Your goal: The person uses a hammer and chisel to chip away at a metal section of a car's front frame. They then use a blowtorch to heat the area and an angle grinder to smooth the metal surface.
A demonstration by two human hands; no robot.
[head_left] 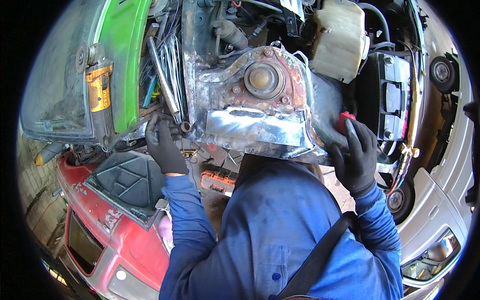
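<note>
A red-brown strut tower (295,95) with a round metal cap (264,80) stands in front of me. A bare, shiny steel patch (257,127) covers its near side. My left hand (167,147), in a dark glove, reaches to the panel edge left of the tower, fingers apart. Beside its fingertips are a small metal ring (186,127) and a bundle of thin metal rods (172,75). Also gloved, my right hand (359,155) rests at the right edge of the inner fender, thumb and fingers spread. Its fingertips meet a small red object (345,121), partly hidden.
A yellow angle grinder (100,92) lies on the windshield by the green body panel (122,55). At right are a car battery (392,95), a whitish plastic tank (337,42) and a brass torch (412,115). An orange case (217,182) sits on the floor; a red vehicle (125,235) stands left.
</note>
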